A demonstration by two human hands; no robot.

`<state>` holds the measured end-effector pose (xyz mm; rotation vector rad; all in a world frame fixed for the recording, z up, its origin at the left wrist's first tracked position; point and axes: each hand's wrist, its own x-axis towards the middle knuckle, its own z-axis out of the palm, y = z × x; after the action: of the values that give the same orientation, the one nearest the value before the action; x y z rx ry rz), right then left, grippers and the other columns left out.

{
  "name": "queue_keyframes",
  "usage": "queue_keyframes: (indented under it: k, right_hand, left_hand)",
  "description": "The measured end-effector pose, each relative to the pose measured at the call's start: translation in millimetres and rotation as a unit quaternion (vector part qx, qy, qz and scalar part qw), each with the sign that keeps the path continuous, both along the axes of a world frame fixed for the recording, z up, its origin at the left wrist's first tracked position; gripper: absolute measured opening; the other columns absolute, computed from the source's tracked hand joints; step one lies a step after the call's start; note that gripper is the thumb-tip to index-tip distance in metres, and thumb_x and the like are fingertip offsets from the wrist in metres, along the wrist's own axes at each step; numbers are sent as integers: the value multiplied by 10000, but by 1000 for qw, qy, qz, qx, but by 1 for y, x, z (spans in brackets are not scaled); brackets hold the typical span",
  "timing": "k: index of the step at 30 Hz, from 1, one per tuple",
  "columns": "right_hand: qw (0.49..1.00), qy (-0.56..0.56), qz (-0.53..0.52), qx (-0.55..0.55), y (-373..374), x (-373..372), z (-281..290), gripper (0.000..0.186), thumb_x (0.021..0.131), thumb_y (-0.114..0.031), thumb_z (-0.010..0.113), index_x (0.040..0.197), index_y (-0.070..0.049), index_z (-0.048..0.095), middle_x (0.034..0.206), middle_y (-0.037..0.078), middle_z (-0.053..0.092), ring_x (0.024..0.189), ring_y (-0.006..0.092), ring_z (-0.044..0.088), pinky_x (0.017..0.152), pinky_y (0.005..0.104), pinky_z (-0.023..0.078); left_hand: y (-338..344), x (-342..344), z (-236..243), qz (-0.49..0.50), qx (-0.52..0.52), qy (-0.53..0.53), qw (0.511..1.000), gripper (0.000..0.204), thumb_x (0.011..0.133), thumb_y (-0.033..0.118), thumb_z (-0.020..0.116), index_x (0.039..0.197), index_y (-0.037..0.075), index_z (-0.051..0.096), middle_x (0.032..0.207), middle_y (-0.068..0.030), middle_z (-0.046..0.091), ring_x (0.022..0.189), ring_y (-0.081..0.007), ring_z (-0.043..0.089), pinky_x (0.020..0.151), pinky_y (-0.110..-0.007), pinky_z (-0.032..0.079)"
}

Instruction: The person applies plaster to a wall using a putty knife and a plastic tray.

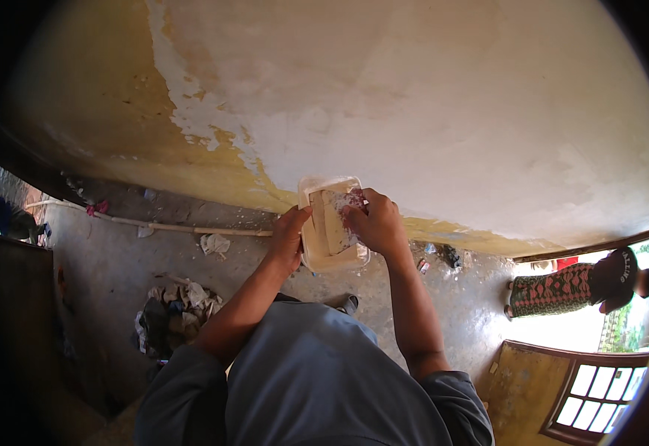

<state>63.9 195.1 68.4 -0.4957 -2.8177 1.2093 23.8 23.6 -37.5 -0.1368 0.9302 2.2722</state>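
Close in front of the wall, my left hand [290, 236] grips the left side of a small rectangular plastic tub [333, 263], thumb over the rim. Cream-coloured paste coats the inside of the tub. My right hand [378, 224] is closed on a flat, broad scraper [330, 223], its blade over the tub and smeared with paste. White and dark reddish smears show at the scraper's upper right, near my fingers. The wall [414, 104] beyond is largely covered with a pale coat, with old yellow paint showing along the left and lower edge.
A long pole [191, 229] lies on the floor along the wall at left. Crumpled paper [214, 244] and a heap of rags or sacks [176, 311] lie nearer. At right a person [562, 290] stands by a bright doorway, near a paned window [599, 394].
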Motion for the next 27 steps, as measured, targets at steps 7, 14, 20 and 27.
queue_keyframes:
  k: [7, 14, 20, 27]
  right_hand:
    - [992, -42, -14, -115, 4, -2, -8, 256, 829, -203, 639, 898, 44, 640, 746, 166, 707, 734, 316, 708, 686, 402, 539]
    - [995, -8, -17, -97, 22, 6, -8, 255, 883, -139, 639, 1040, 61, 640, 744, 134, 699, 676, 180, 682, 625, 326, 526]
    - [998, 16, -23, 62, 12, 12, 12, 277, 853, -177, 628, 1035, 31, 644, 830, 213, 694, 810, 369, 678, 753, 448, 523]
    - [999, 14, -18, 43, 5, 10, 3, 209, 856, -165, 628, 940, 26, 639, 776, 193, 693, 781, 365, 694, 717, 426, 526]
  left_hand:
    - [10, 4, -2, 6, -11, 3, 1000, 365, 947, 325, 619, 1158, 28, 595, 987, -60, 678, 821, -112, 684, 653, -253, 566]
    - [9, 1, -10, -15, -14, 2, 1000, 395, 947, 335, 618, 1176, 14, 587, 1017, -73, 678, 853, -139, 690, 703, -279, 582]
    - [9, -1, -9, -37, 64, -11, 997, 580, 905, 383, 648, 1324, 10, 505, 1188, -129, 630, 1062, -233, 658, 895, -400, 575]
    - [18, 3, 1, -27, 62, -28, 997, 454, 952, 325, 588, 1234, -27, 545, 1110, -131, 664, 969, -211, 692, 840, -370, 596]
